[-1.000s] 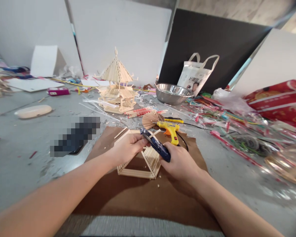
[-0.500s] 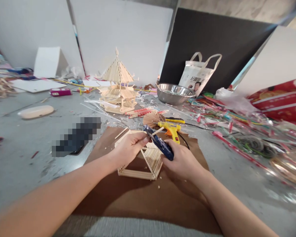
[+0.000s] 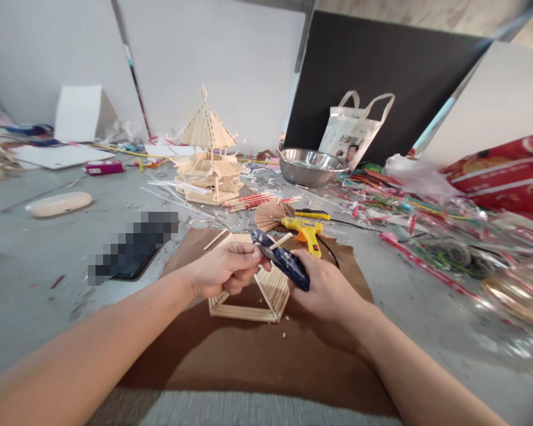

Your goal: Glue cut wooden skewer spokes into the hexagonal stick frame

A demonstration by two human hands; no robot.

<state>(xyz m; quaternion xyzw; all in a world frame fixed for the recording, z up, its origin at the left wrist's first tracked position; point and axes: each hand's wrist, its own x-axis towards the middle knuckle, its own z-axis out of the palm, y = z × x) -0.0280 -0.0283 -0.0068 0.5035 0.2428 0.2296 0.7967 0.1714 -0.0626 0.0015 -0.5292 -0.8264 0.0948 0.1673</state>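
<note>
My left hand (image 3: 231, 266) is closed, its thumb and fingers pinching the near end of a thin wooden stick (image 3: 282, 241). The stick lies across the jaw of a dark blue hand cutter (image 3: 288, 265) with a grey blade. My right hand (image 3: 326, 281) is wrapped around the cutter's handles. Both hands are just above a frame of glued wooden sticks (image 3: 244, 313), partly hidden by my left hand. The frame rests on a brown sheet (image 3: 249, 361), with small cut bits beside it.
A yellow glue gun (image 3: 308, 231) and a yellow utility knife (image 3: 313, 214) lie beyond my hands. Behind them stand a stick pagoda model (image 3: 208, 154) and a steel basin (image 3: 311, 168). A phone (image 3: 137, 263) is on the left; tangled plastic strips (image 3: 453, 254) spread at right.
The cutter's jaw has come closer to my left fingers, and the stick now crosses it. My left fingers have curled in more. The view has shifted slightly.
</note>
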